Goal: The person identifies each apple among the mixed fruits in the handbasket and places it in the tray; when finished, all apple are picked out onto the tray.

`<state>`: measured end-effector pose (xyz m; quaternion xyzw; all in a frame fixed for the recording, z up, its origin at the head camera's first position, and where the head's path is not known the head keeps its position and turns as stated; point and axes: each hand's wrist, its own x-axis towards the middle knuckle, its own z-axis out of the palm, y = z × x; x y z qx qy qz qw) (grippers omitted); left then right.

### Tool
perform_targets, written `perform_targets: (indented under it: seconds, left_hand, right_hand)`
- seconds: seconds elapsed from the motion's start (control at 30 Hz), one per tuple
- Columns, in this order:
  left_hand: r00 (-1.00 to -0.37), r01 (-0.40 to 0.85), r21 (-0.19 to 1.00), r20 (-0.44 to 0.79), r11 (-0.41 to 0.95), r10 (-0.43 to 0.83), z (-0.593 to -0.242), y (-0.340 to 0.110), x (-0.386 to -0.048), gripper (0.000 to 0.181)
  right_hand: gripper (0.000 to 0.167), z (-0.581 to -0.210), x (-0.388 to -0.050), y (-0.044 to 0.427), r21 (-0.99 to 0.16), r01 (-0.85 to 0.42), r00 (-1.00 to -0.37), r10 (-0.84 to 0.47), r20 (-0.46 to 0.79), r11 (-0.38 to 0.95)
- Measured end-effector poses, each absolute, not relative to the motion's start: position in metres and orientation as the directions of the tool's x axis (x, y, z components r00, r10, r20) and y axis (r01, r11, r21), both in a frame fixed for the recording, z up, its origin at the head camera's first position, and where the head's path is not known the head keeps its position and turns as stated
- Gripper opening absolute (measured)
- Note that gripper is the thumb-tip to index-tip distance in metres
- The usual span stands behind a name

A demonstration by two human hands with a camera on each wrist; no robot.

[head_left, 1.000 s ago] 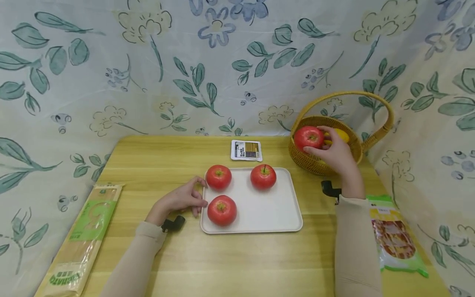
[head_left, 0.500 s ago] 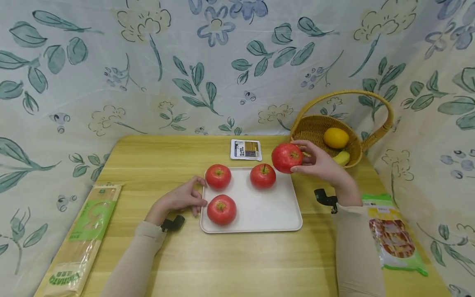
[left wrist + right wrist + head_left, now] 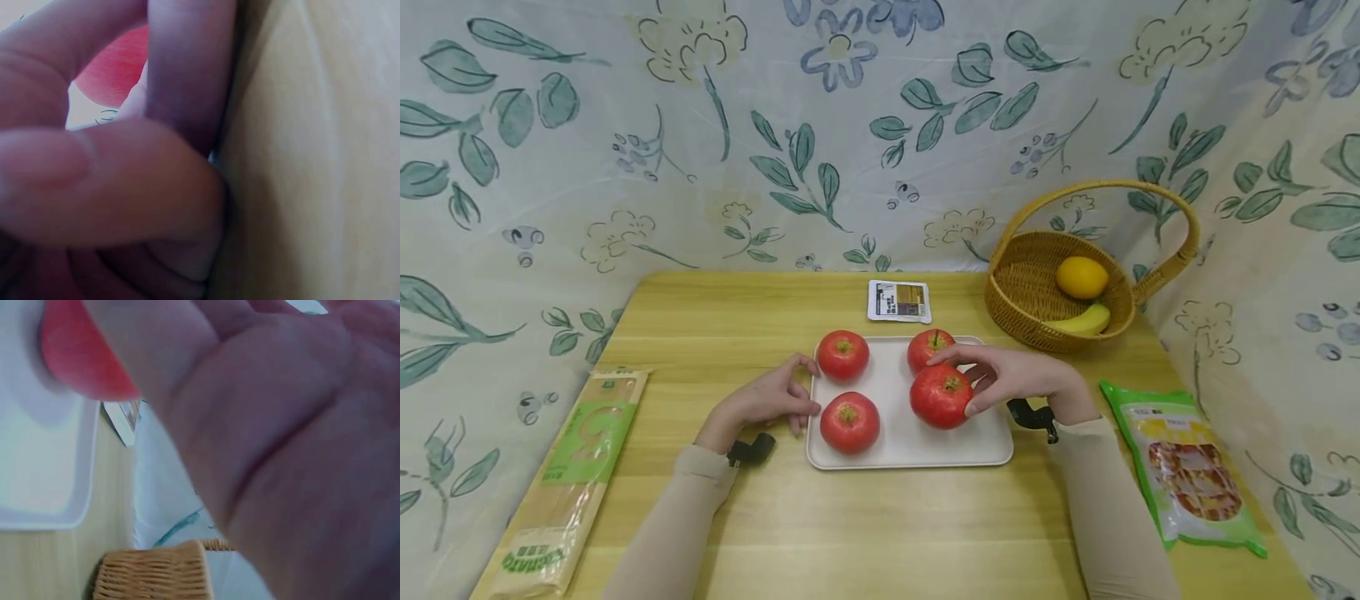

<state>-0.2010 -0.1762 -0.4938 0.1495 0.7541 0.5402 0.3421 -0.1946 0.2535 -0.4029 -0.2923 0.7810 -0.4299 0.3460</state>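
In the head view, my right hand (image 3: 1017, 377) holds a red apple (image 3: 940, 397) between thumb and fingers over the right half of the white tray (image 3: 917, 454). Behind that apple another red apple (image 3: 928, 347) is partly covered by it and the fingers. Two more apples, a back one (image 3: 843, 355) and a front one (image 3: 850, 423), sit along the tray's left side. My left hand (image 3: 767, 398) rests at the tray's left rim, its fingers loosely bent and touching the edge. The left wrist view shows the thumb (image 3: 106, 181) large, close to the wooden tabletop.
A wicker basket (image 3: 1022, 312) with an orange lemon-like fruit (image 3: 1082, 277) and a banana (image 3: 1084, 320) stands at the back right. Behind the tray lies a small packet (image 3: 898, 301). A long noodle-like package (image 3: 576, 467) lies left, a green-edged food bag (image 3: 1187, 467) right.
My right hand has carried the apple out of the basket, leftward and toward me, to over the tray. The lemon-like fruit and banana came into view. My left hand has stayed put.
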Motion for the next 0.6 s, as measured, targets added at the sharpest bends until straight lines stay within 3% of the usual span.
perform_targets:
  seconds: [0.3, 0.6]
  left_hand:
    - [-0.724, -0.142, 0.917, -0.353, 0.373, 0.593, -0.493, -0.176, -0.201, 0.064]
    - [-0.724, -0.151, 0.925, -0.344, 0.349, 0.598, -0.492, -0.175, -0.199, 0.065]
  right_hand:
    - [0.069, -0.417, -0.194, 0.244, -0.811, -0.183, -0.529, -0.751, -0.395, 0.556]
    - [0.069, -0.423, -0.196, 0.243, -0.769, -0.174, -0.526, -0.718, -0.455, 0.615]
